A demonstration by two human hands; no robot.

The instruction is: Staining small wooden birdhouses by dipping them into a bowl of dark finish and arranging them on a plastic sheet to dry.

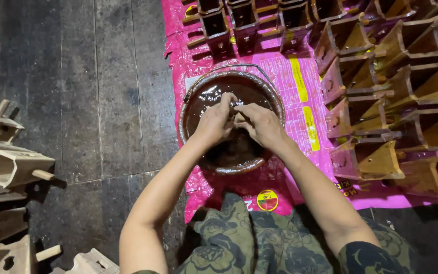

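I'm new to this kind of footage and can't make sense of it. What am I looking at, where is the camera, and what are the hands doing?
There is one picture, taken by a camera worn on a person's head, looking straight down at their own arms. No machine is involved: the person works with bare hands.

The left hand and right hand meet over a round bowl of glossy dark brown liquid. They seem to pinch something small between them; what it is cannot be made out.

The bowl stands on a pink plastic sheet spread on a dark floor. On the sheet, to the right, lie rows of brown-coated wooden pieces. On the left, on the floor, lie pale uncoated wooden pieces.
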